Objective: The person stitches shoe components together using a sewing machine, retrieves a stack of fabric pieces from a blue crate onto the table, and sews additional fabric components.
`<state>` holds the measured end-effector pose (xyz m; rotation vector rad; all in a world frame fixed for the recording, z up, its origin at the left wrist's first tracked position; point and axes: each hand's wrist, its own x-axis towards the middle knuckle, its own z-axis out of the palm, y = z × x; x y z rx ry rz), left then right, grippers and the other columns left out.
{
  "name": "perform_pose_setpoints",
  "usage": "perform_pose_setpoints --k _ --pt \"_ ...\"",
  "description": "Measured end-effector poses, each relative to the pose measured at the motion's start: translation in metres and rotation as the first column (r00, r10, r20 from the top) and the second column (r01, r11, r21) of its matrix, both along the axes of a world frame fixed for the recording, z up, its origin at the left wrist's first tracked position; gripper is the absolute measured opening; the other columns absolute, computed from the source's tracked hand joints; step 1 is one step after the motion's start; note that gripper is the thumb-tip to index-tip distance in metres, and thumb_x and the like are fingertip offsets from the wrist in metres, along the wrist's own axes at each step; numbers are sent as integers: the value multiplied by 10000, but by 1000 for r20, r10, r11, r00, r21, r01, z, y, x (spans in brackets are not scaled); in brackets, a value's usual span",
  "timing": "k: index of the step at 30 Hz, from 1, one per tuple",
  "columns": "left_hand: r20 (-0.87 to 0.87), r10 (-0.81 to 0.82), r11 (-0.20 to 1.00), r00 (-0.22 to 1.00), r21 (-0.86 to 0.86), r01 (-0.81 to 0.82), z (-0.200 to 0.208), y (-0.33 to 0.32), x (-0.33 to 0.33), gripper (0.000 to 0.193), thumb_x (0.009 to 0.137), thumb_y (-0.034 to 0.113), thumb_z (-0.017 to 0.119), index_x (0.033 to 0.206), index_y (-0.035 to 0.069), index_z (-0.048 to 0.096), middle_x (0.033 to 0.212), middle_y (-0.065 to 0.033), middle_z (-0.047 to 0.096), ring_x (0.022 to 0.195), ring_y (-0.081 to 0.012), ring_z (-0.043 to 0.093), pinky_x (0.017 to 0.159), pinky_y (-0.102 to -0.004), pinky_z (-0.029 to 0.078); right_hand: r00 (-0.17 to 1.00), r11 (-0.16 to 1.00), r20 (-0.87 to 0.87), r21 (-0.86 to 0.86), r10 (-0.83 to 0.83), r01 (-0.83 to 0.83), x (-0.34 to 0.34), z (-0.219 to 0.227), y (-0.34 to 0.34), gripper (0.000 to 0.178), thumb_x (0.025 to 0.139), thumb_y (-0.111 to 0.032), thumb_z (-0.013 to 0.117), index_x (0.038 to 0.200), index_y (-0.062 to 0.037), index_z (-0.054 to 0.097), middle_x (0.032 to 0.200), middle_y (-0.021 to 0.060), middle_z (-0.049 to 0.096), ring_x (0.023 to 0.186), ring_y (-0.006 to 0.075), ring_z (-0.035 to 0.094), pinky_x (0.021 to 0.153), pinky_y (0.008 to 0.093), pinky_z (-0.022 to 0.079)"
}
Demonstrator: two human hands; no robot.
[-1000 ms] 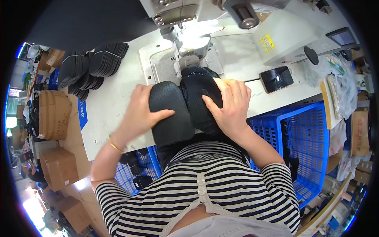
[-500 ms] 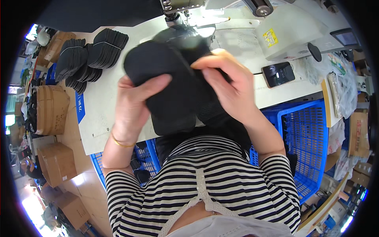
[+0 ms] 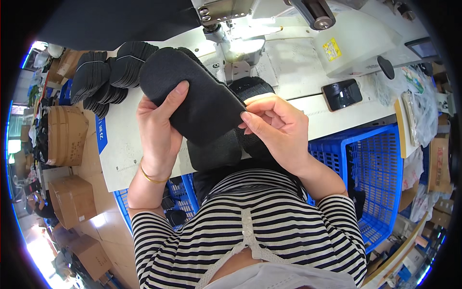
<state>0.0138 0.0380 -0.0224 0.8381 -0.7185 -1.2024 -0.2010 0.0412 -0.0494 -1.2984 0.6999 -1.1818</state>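
A black rounded fabric pad (image 3: 197, 98) is held tilted above the table, in front of the sewing machine (image 3: 236, 55). My left hand (image 3: 161, 123) grips its left side, thumb on top and the other fingers underneath. My right hand (image 3: 281, 127) pinches the pad's right corner between thumb and fingers. Behind the pad a black mesh piece (image 3: 252, 86) lies close to the machine. Below, a second black pad (image 3: 216, 155) and a black mesh part (image 3: 255, 144) rest at the table's front edge, partly hidden by the held pad and my right hand.
Banded stacks of black pads (image 3: 91, 74) lie at the table's back left. A phone (image 3: 341, 94) sits on the right, near clear plastic bags (image 3: 409, 91). Blue crates (image 3: 370, 183) stand below the table's front edge. Cardboard boxes (image 3: 70, 200) are on the floor at left.
The black pad has turned and moved away from the needle area, which shows now. My right hand has come down to the pad's right corner.
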Motion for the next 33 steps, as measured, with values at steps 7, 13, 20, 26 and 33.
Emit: perform_pose_setpoints --k 7,13,20,26,33 --pt "67 33 999 997 34 -35 9 -16 -1 225 891 -34 646 1115 -20 636 1023 -112 695 927 -185 683 837 -300 557 996 996 56 59 -67 63 8 7 -8 164 899 38 638 1058 63 608 996 120 645 832 151 676 723 256 583" --pt "404 -94 995 910 74 70 29 -73 5 199 801 -34 740 985 -18 665 920 -57 682 808 -123 646 740 -254 529 991 971 -15 203 134 -128 6 23 -41 213 951 -103 549 985 91 628 873 191 712 671 184 709 598 262 571" --pt "560 -35 998 828 62 0 34 -106 7 175 786 -34 751 935 22 676 872 -47 672 785 -135 647 709 -268 534 993 976 52 185 107 -115 13 24 -58 229 972 -132 532 1002 71 632 881 200 719 655 204 711 574 263 571" --pt "527 -102 994 844 74 74 29 -116 14 140 794 -26 745 910 24 687 870 -42 674 783 -144 638 725 -280 532 989 977 98 172 111 -127 14 21 -57 224 969 -128 538 986 75 629 884 201 718 658 210 712 576 268 574" --pt "743 664 726 82 -667 167 26 -64 -4 350 713 179 844 994 31 696 944 -109 666 953 -238 621 778 -321 489 997 999 -75 37 -28 30 19 15 -54 211 937 -102 582 1017 85 641 850 112 720 732 119 700 647 236 543"
